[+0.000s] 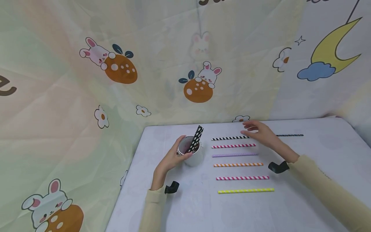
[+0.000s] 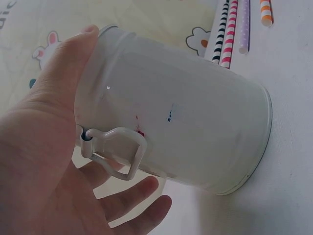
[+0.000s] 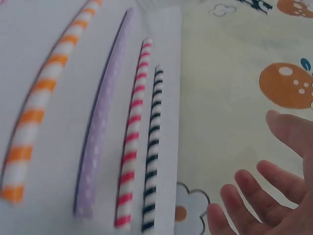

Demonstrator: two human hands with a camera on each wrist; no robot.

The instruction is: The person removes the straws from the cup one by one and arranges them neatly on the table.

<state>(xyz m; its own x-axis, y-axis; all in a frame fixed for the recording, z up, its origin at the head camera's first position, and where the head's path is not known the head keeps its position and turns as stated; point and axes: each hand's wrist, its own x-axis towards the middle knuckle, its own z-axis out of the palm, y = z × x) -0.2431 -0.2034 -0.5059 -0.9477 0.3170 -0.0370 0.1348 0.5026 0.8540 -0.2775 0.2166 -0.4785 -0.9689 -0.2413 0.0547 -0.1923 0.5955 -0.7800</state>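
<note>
While the white table [image 1: 243,212] stretches well past the yellow straw [image 1: 246,191] on the near side, its far edge runs just behind the black-striped straw [image 1: 229,138]. Thumb and fingers of the left hand [image 1: 172,157] grip the white cup [image 1: 193,160] near its rim; the right hand [image 1: 262,133], fingers loosely parted, overlaps the striped straw's right end in the head view.

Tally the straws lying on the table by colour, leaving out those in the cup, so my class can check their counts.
Black-and-white straws: 2
Pink-and-white straws: 2
Lavender straw: 1
Orange-and-white straw: 1
Yellow straw: 1
Total: 7
</note>
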